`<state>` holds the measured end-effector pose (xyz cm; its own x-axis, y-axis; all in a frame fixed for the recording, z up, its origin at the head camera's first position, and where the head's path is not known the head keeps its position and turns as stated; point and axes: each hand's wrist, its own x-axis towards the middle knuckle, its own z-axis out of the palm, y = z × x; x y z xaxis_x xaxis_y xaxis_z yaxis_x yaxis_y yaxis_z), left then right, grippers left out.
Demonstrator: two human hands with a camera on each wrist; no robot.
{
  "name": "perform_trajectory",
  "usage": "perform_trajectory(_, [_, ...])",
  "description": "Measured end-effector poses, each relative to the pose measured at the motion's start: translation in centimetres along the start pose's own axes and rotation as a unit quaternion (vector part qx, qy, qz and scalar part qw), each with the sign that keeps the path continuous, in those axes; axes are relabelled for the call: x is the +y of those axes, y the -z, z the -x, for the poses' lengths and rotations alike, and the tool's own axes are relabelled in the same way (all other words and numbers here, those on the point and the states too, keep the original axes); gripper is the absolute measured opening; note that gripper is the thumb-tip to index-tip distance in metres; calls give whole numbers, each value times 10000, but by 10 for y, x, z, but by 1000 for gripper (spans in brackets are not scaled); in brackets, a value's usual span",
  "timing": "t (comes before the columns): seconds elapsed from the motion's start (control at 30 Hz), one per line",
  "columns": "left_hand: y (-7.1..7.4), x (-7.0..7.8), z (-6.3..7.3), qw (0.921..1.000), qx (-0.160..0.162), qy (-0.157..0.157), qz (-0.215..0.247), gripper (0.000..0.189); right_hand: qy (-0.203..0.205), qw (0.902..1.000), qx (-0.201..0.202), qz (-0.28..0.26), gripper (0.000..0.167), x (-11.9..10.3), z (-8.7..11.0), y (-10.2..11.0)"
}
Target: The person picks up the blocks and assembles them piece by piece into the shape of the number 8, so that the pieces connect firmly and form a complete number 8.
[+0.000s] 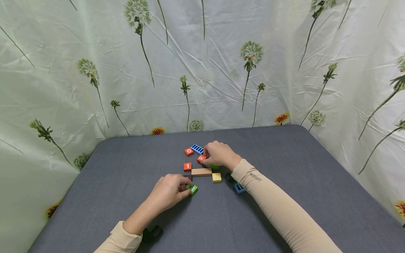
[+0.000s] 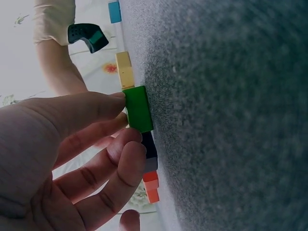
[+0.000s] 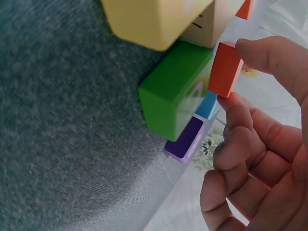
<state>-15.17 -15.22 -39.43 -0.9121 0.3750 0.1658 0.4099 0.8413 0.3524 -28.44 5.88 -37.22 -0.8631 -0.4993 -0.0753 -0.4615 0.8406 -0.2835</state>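
My left hand pinches a small green block between thumb and fingers, low over the table; in the left wrist view the green block shows a plain side. A dark block sits just behind it, partly hidden by the fingers. My right hand pinches a red-orange block marked R. In the right wrist view that red-orange block is between thumb and fingertip, beside another green block. A plain wooden bar lies between the hands, with a yellow block at its right end.
Red-orange blocks marked 1 and 0 lie left of the right hand, near a blue barred block. Another blue block is partly under the right sleeve. A purple block shows in the right wrist view.
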Motion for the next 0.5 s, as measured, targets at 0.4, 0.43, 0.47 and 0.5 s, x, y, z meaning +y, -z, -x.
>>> perform_trajectory(0.4, [-1,-1,0,10000,-33,-16,-7,11,136,9999,82,-15,27,-1,15,5])
perform_trajectory(0.43, [-1,-1,0,10000,-43,-7,-5,11,159,9998,89,-24,26,-1,17,5])
perform_trajectory(0.47, [-1,-1,0,10000,-49,1,0,11,180,9998,99,-23,26,-1,19,6])
perform_trajectory(0.5, [-1,-1,0,10000,-56,9,1,11,204,9997,118,-19,25,-1,21,6])
